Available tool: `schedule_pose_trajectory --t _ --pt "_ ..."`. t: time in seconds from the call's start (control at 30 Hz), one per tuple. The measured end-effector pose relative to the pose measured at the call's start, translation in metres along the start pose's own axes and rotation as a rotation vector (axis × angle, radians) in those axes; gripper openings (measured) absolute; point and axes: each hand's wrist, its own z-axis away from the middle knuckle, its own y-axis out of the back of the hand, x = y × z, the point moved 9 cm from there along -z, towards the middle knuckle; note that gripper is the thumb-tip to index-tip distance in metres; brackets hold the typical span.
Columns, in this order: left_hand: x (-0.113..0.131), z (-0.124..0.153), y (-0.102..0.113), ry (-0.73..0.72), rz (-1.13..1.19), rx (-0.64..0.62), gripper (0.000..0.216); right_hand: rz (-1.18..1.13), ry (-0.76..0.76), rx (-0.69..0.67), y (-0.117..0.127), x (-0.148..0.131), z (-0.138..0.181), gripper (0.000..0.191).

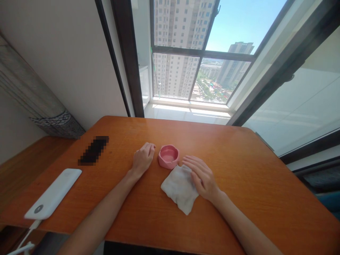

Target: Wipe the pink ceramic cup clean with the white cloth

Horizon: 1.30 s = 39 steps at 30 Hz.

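A pink ashtray (169, 156) with a faceted rim stands on the wooden table between my two hands. To its left my left hand (143, 156) rests on the tabletop with its fingers curled in, apart from the ashtray; I see nothing in it. A white cloth (179, 187) lies spread and slightly rumpled in front of the ashtray, its upper corner close to the ashtray's base. My right hand (200, 175) lies over the cloth's right edge, fingers stretched out and pointing toward the ashtray. Its palm is hidden.
A white power bank (54, 193) with a cable (29, 233) plugged in lies at the table's (239, 177) left front. Beyond it lies a dark pixelated rectangle (94, 150). A window (202, 53) and a patterned curtain (39, 88) are behind the table.
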Motion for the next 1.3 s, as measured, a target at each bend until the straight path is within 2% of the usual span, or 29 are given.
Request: schedule_pose_trajectory --t 0.07,0.13,0.2,0.3,0.4,0.5,0.57,0.63,0.73,0.8,0.93,1.03,1.17,1.3 --pt "-0.010 -0.003 0.002 -0.017 -0.131 -0.006 0.031 0.183 -0.267 0.009 0.003 0.048 0.005 0.051" --pt "-0.016 -0.005 0.000 -0.050 -0.157 -0.014 0.024 0.382 -0.496 -0.109 -0.004 0.088 0.017 0.054" --pt "-0.015 -0.005 -0.004 -0.085 -0.151 -0.028 0.022 0.479 -0.607 -0.252 -0.017 0.110 0.029 0.056" --pt "0.000 -0.001 0.001 -0.186 -0.008 -0.013 0.032 0.487 -0.623 -0.339 -0.029 0.119 0.038 0.055" --pt "0.038 0.012 0.015 -0.448 0.174 -0.038 0.035 0.470 -0.618 -0.329 -0.030 0.120 0.040 0.054" --pt "0.079 0.034 0.013 -0.743 0.097 -0.158 0.034 0.463 -0.618 -0.337 -0.029 0.120 0.040 0.054" --pt "0.088 0.042 0.006 -0.803 0.006 -0.184 0.026 0.462 -0.622 -0.337 -0.028 0.121 0.039 0.054" --pt "0.086 0.041 -0.003 -0.782 -0.058 -0.187 0.014 0.460 -0.624 -0.333 -0.027 0.120 0.039 0.054" --pt "0.068 0.031 -0.005 -0.694 -0.076 -0.157 0.016 0.453 -0.625 -0.336 -0.027 0.120 0.038 0.054" --pt "0.048 0.017 0.007 -0.586 -0.078 -0.077 0.018 0.448 -0.622 -0.339 -0.027 0.120 0.038 0.054" --pt "-0.007 -0.010 0.046 -0.302 -0.210 0.102 0.021 0.441 -0.618 -0.339 -0.028 0.120 0.039 0.054" --pt "-0.051 -0.020 0.068 -0.117 -0.328 0.157 0.021 0.436 -0.619 -0.338 -0.028 0.121 0.040 0.054" --pt "-0.093 -0.024 0.079 0.044 -0.400 0.162 0.022 0.440 -0.612 -0.337 -0.029 0.123 0.041 0.054" --pt "-0.104 -0.023 0.076 0.078 -0.412 0.149 0.023 0.460 -0.603 -0.337 -0.030 0.124 0.041 0.053"
